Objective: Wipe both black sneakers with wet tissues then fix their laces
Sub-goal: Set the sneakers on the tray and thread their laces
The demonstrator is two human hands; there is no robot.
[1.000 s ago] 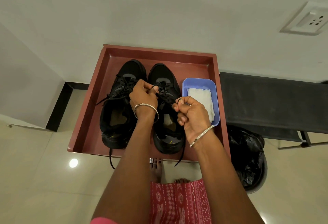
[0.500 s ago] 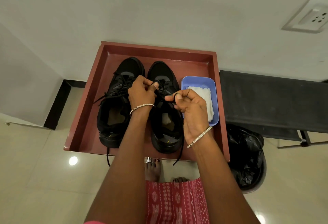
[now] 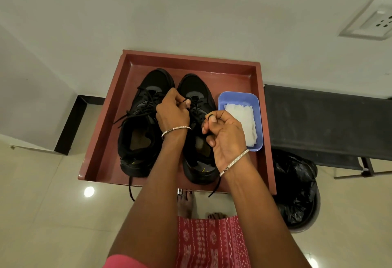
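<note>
On the red-brown tray (image 3: 263, 131), two black sneakers (image 3: 140, 131) sit side by side, toes toward the wall. Left hand (image 3: 172, 111) pinches a black lace (image 3: 192, 106) over the right-side sneaker (image 3: 196, 91). Right hand (image 3: 224, 131), fingers curled, pinches a loop of that lace. Loose lace ends hang over the tray's near edge. Beside the sneakers, a blue container (image 3: 238, 97) holds white tissues (image 3: 244, 119).
</note>
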